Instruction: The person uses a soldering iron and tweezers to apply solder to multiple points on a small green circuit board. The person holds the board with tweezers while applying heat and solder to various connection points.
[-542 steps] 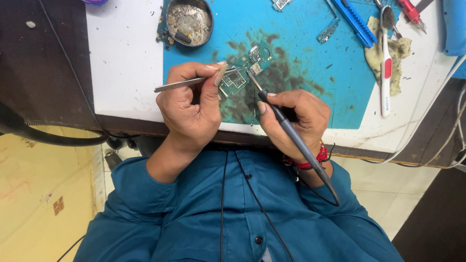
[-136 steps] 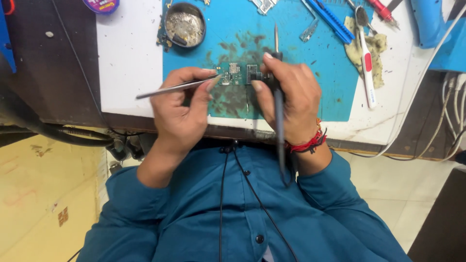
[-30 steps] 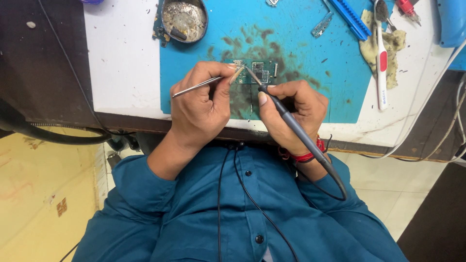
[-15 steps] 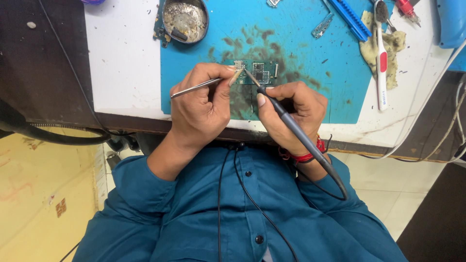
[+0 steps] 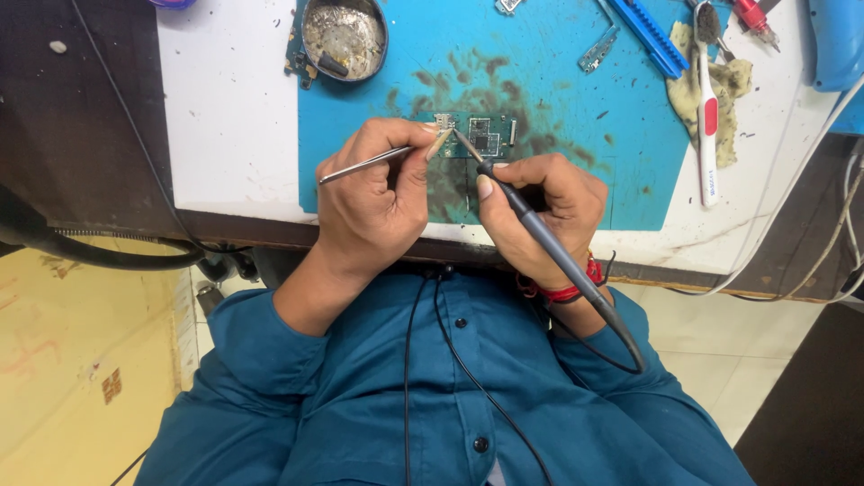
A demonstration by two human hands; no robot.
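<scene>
Head camera shows the left hand (image 5: 373, 202) pinched shut on metal tweezers (image 5: 378, 160) and the right hand (image 5: 540, 211) closed around a soldering iron (image 5: 549, 247), both tips meeting on the small circuit board (image 5: 477, 137) lying on the stained blue mat (image 5: 558, 108).

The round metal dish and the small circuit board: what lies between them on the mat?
In the head view, nothing stands between the round metal dish and the circuit board: only bare blue mat with dark stains.
</scene>
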